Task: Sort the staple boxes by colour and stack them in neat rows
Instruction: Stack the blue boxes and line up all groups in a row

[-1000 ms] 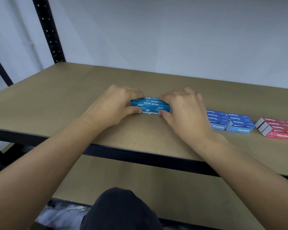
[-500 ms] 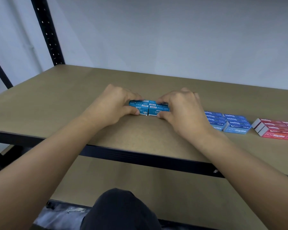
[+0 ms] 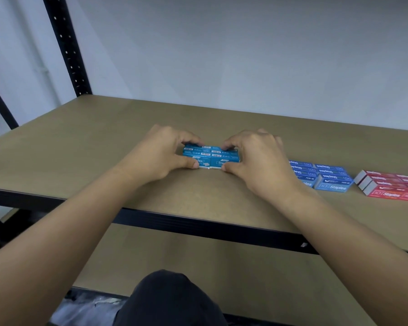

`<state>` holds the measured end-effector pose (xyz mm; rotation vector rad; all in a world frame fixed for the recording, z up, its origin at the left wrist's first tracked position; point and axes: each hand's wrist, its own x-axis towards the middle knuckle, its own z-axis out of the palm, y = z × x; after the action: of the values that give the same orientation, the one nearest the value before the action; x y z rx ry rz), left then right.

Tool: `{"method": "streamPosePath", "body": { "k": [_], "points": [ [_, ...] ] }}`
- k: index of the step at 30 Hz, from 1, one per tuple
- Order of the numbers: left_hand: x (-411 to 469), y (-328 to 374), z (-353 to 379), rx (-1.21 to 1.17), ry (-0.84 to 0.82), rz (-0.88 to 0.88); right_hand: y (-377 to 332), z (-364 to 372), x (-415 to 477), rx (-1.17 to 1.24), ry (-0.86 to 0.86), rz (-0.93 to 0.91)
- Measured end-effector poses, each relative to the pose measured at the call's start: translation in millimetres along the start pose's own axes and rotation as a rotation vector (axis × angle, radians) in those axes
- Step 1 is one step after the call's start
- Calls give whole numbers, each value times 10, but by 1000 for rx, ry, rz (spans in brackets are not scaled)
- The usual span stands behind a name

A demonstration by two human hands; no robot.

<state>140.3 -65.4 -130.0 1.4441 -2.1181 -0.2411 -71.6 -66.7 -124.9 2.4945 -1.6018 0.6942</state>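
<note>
A block of teal staple boxes [image 3: 211,156] lies in two columns on the brown shelf board [image 3: 104,147], near its middle. My left hand [image 3: 161,152] grips the block's left end, thumb at the front and fingers over the back. My right hand [image 3: 257,158] grips the right end the same way. To the right lie a neat group of blue staple boxes [image 3: 325,176] and, further right, a group of red staple boxes [image 3: 391,185] cut off by the frame edge.
A black perforated upright [image 3: 66,45] stands at the back left against a pale wall. The shelf's black front rail [image 3: 198,225] runs across below my arms, with a lower shelf board [image 3: 222,267] beneath. My dark-clothed knee [image 3: 172,300] shows at the bottom.
The teal boxes have been squared from a loose skewed bunch into a tight two-column block between my hands. Both hands kept their hold at the block's ends.
</note>
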Motion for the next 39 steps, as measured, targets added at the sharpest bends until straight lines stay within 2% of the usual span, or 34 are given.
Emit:
{"method": "streamPosePath", "body": {
  "k": [13, 17, 20, 24, 28, 36, 39],
  "points": [
    [-85, 52, 3, 12, 31, 27, 26, -97, -121, 103, 57, -16],
    [-88, 295, 4, 24, 111, 55, 247, -318, -340, 177, 109, -25],
    [-77, 646, 102, 5, 145, 89, 577, -546, -596, 136, 133, -10],
    [15, 1127, 374, 5, 116, 187, 1094, -763, -829, 15, 116, 69],
    [161, 1429, 636, 95, 65, 227, 1376, -809, -911, -8, 71, 86],
    [342, 1560, 831, 184, -25, 202, 1535, -719, -940, -53, 8, -3],
    [362, 1543, 871, 200, -44, 232, 1532, -681, -946, -36, 31, -16]
  ]
}}
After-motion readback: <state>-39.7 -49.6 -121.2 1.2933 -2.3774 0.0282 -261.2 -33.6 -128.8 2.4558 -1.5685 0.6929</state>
